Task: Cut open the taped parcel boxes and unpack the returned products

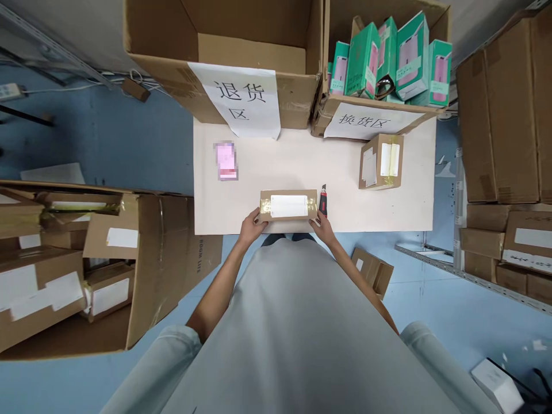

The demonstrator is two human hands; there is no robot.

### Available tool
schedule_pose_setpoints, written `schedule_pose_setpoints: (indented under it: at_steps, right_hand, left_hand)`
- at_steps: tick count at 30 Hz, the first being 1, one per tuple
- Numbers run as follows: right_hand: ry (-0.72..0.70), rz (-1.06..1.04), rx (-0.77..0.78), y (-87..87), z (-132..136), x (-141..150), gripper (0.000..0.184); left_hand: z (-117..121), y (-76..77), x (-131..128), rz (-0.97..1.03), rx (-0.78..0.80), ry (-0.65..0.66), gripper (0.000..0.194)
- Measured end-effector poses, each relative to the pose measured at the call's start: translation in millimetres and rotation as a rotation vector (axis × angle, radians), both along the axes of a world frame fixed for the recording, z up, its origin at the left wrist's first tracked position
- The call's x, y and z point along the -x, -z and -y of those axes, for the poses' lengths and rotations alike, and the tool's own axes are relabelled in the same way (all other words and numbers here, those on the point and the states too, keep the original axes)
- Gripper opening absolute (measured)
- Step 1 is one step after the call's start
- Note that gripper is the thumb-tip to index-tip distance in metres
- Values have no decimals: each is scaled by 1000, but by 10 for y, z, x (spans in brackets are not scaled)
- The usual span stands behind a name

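Observation:
A long brown cardboard box with a white label and yellowish tape at both ends is at the front edge of the white table. My left hand grips its left end, and my right hand grips the right end. The fingertips curl round the box's corners, partly hidden beneath it. Just past its right end lies a black and red utility knife, close to my right fingers.
Another taped box stands at the table's right, and a blurred pink item lies left. Two large cartons line the back; the right one holds green boxes. An open carton of parcels is at left, shelving at right, a box on the floor.

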State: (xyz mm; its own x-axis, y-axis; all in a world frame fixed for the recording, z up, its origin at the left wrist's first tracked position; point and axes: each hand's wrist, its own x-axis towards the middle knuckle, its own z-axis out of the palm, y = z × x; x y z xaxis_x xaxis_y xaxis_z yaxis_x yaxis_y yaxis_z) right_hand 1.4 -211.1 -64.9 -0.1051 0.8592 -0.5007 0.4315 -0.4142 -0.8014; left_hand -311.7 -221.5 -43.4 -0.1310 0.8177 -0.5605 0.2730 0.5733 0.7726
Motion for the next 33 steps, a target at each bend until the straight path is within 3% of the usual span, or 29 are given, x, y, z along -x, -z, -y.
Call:
schedule_pose_setpoints:
  at_steps: [6,13,20,26,29,33]
  right_hand:
    - [47,85,-106,-143,-185,-127,74]
    - [43,156,7,27,-408,-79,47]
    - [102,149,24,124,-164,-320,51]
    - [93,61,41,176,35,-214,49]
    - [101,30,27,132,38,-196,54]
    - [126,33,-83,-39,-84,-278,57]
  left_hand:
    - [-34,-87,-33,23,19,-96,58]
    - [-214,93,-140,-18,79,-71,55]
    - [118,229,28,86,123,-165,55]
    - [279,309,-24,48,142,-153,42]
    - [267,284,-80,27,109,-172,35]
    - [184,110,-66,25,-12,-199,32]
